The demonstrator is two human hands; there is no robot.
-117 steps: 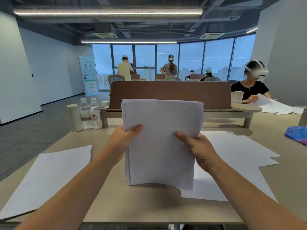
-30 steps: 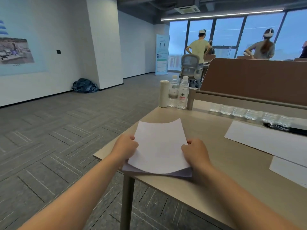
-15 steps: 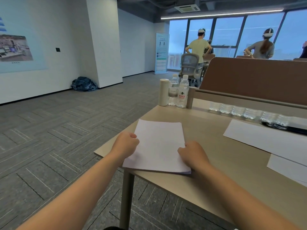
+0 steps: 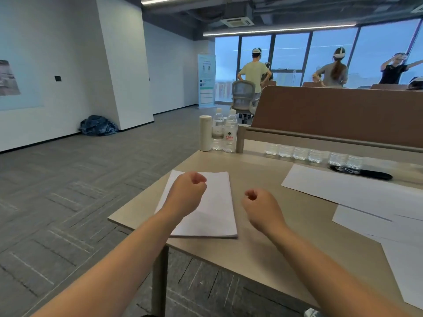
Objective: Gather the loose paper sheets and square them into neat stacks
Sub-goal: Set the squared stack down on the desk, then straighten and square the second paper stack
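Hovering over the table [image 4: 263,245], both your hands are curled into fists with nothing in them. Your left hand [image 4: 186,193] is above the stack [image 4: 212,213] and hides its upper left part from the camera. Can't tell whether the wrist actually touches the paper. Your right hand [image 4: 261,207] is just off the stack's right edge, over bare tabletop, with the thumb tucked against the fingers.

The stack lies flat under your left fist and beside your right one, close to the table's near left corner, and its edges look pretty even. Out past your right hand, more sheets [image 4: 343,191] lie flat and overlapping, well apart from the stack. Beyond your left hand, at the far edge, two bottles [image 4: 230,131] stand right next to a pale tumbler [image 4: 205,133]. A black pen [image 4: 366,173] lies on the far side of those sheets from your right hand.
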